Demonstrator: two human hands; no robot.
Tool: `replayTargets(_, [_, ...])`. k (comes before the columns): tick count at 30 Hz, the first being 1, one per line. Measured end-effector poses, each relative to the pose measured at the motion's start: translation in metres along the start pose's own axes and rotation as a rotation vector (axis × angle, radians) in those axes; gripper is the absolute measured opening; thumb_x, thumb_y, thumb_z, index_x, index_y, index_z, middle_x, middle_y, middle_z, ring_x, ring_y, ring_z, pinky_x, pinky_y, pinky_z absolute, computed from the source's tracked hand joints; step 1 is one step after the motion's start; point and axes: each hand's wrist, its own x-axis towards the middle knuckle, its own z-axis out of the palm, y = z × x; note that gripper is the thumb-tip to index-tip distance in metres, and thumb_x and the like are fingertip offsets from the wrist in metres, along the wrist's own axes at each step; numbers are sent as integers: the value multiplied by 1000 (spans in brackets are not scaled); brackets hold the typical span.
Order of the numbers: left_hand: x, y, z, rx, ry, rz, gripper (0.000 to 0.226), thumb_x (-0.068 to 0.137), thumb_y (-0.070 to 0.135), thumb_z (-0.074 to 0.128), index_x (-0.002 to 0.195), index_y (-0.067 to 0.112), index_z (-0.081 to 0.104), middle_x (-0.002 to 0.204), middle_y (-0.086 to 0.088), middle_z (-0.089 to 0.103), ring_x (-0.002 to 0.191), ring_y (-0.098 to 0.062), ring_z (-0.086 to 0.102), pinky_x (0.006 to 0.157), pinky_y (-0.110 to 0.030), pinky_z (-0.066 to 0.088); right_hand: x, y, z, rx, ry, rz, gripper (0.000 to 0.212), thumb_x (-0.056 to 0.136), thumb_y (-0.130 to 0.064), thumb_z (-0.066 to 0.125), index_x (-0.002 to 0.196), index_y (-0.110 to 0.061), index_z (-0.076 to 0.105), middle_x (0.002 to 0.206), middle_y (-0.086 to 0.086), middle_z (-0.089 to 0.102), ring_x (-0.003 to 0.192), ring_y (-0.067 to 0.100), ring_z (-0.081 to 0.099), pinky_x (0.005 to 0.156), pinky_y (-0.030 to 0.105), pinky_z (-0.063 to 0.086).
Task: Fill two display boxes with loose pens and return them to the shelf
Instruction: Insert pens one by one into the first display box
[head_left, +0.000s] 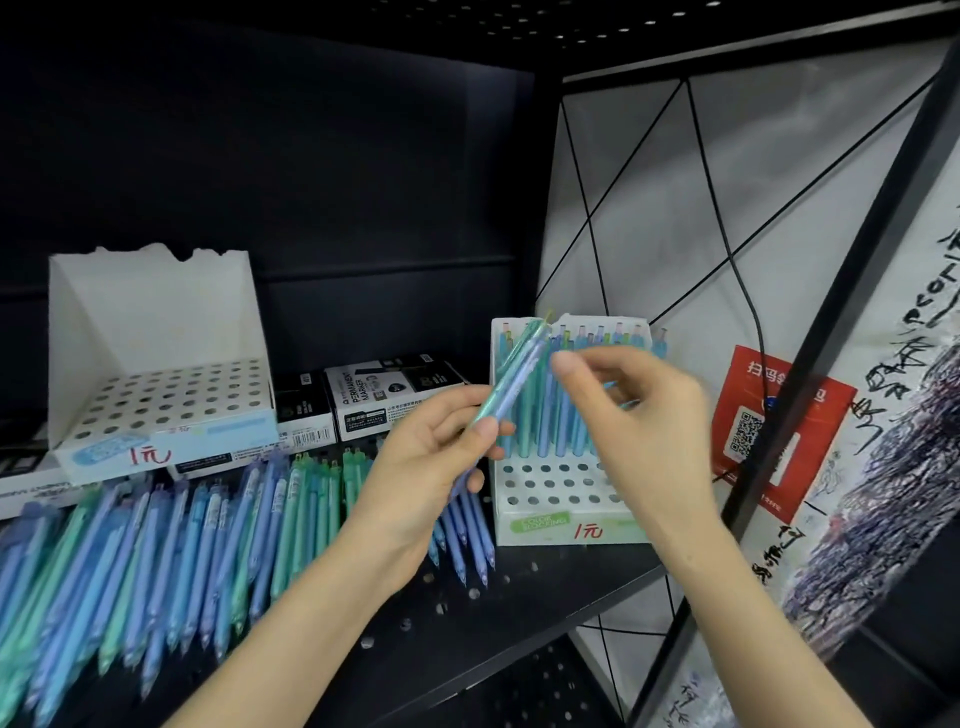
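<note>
Loose blue-green pens (156, 561) lie between empty box (156, 322) and half-filled box (545, 526).

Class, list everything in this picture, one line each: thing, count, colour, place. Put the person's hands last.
Shelf: one, black, perforated, under everything.
Empty box: one, white with blue front, back left.
Part-filled box: one, white with green label, right.
Boxed pens: many, blue and green, upright in its back rows.
Loose pens: many, blue, green, purple, lying front left.
Marker boxes: several, black and white, back middle.
QR sign: one, red, right panel.
Cable: one, black, right panel.
Held pens: a few, green and blue, in left hand.
Left hand: centre, grips held pens.
Right hand: beside the held pens, blurred; grip unclear.
</note>
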Motion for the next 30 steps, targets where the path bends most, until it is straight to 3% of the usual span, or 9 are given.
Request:
replayTargets(3, [-4,-2,3,131,-8,98,25,86,9,59,109,16,63,89,3,71,73,-5,61,54,-18,45,-10,-10,13,78,-77,76,32,75,-49,65,79,-17,70,64,-9,64,60,3,58,58,17,48])
replayTargets(6, [-6,-2,5,214,-8,171,21,86,7,60,105,16,63,88,6,71,74,-4,62,58,-19,47,-14,-13,14,157,-107,129,26,82,-36,65,72,-12,68,57,-4,63,52,4,58,52,18,47])
replayTargets(9, [-6,-4,5,252,8,194,19,88,10,56,104,17,64,88,6,72,77,-2,65,64,-16,49,-9,-13,-4,370,-155,240,19,91,-22,57,82,-7,65,65,5,65,52,11,60,51,21,51])
replayTargets(11, [-6,-5,2,261,57,195,19,91,11,52,105,19,62,88,6,72,80,-4,65,68,-17,51,0,-10,-21,412,-99,248,16,95,-17,50,86,-10,62,73,10,65,56,14,61,55,22,54])
replayTargets(14, [-4,-8,-3,297,137,194,18,93,14,51,101,25,63,84,8,69,78,-3,62,70,-15,49,12,6,-37,136,69,109,19,97,-15,44,86,-26,54,79,6,64,59,12,62,59,26,56])
replayTargets(17, [-4,-9,-4,318,161,197,20,93,15,51,96,32,62,76,8,63,71,4,57,68,-13,47,18,24,-36,-123,135,32,5,94,-16,48,96,-17,52,78,2,65,67,22,65,68,46,55])
replayTargets(19, [-4,-9,-3,334,159,195,21,92,16,52,95,35,61,73,13,59,68,7,54,66,-12,45,19,33,-32,-214,128,22,13,94,-16,50,105,-10,52,78,4,65,68,26,65,68,48,54])
replayTargets(23, [-3,-11,-5,347,152,174,18,93,20,51,96,34,62,67,20,56,66,5,51,65,-12,42,23,41,-28,-270,94,-5,16,95,-16,48,108,-7,51,76,6,63,69,26,64,65,49,53])
replayTargets(30, [-5,-10,-2,323,139,164,16,92,16,53,97,26,65,70,12,56,61,7,50,59,-7,39,31,43,-28,-300,23,27,22,93,-16,52,112,-6,49,77,6,66,74,25,64,71,47,52])
